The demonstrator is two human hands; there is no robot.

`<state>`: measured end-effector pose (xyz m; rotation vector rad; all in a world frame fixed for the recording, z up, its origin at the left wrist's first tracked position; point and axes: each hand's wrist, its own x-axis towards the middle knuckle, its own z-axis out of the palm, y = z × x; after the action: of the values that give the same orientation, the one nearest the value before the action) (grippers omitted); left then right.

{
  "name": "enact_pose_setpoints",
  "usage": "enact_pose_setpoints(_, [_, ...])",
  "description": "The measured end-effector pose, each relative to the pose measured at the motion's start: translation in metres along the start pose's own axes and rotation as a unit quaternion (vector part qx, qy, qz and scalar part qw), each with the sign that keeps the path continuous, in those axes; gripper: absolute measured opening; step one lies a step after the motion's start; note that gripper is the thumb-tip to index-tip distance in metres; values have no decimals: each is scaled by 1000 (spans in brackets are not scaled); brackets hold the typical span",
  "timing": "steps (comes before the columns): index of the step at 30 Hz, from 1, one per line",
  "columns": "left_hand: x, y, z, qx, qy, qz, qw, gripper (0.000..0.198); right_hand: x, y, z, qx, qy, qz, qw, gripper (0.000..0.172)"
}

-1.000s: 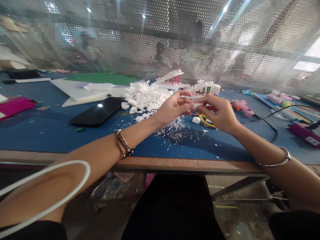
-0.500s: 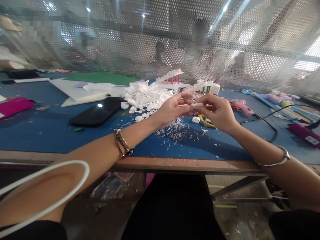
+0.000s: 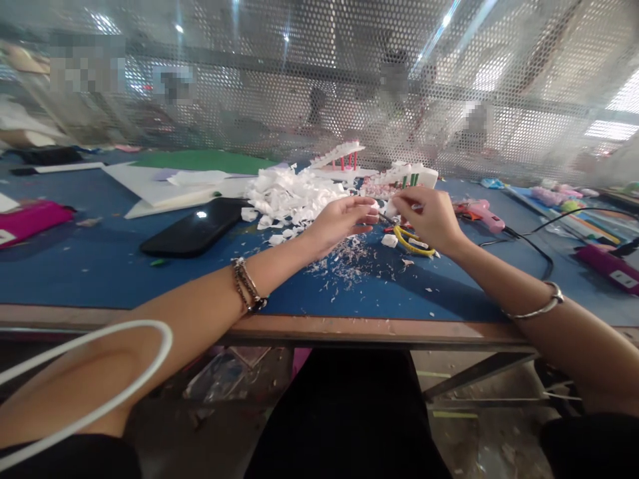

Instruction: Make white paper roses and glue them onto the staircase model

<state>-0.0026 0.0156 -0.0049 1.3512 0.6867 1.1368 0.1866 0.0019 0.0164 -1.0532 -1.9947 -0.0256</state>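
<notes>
My left hand (image 3: 342,223) hovers over the blue table (image 3: 100,266), fingers curled and pinched near a small white foam bit. My right hand (image 3: 429,216) is just to its right, fingers closed on a small white foam piece (image 3: 391,208). Below them lie yellow-handled scissors (image 3: 412,241), another white foam piece (image 3: 389,240) and a scatter of white shavings (image 3: 349,256). A heap of white foam scraps (image 3: 289,196) rises just beyond my left hand.
A black phone (image 3: 197,227) lies left of the heap, with white foam sheets (image 3: 160,186) behind it. White foam models on coloured sticks (image 3: 399,174) stand at the back. A pink glue gun (image 3: 482,213) with black cable lies to the right. Perforated metal screen (image 3: 319,86) closes the far side.
Both hands have moved slightly farther away and lower toward the table. They were joined on one foam piece; now they are a little apart, the right hand keeping the piece.
</notes>
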Motion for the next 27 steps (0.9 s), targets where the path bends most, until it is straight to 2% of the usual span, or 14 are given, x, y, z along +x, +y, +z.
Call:
enact_pose_setpoints(5, [-2,0,0,15,-77,-8,997,33,-7,-5,7,150,-36,30,988,15])
enact_pose_setpoints(11, [-2,-2,1,29,-110,38,993,30,-10,-8,7,169,-31,21,985,11])
enact_pose_setpoints(15, [-2,-1,1,38,-97,51,993,36,-10,-8,7,179,-6,24,984,9])
enact_pose_setpoints(18, [-2,0,1,58,-86,61,993,31,-11,-10,6,182,-19,28,983,9])
enact_pose_setpoints(24, [0,-1,-4,57,-100,49,992,30,-14,-11,6,179,-29,8,983,6])
enact_pose_setpoints(27, [1,-1,-5,78,-96,60,990,29,-11,-12,0,140,-29,-6,990,8])
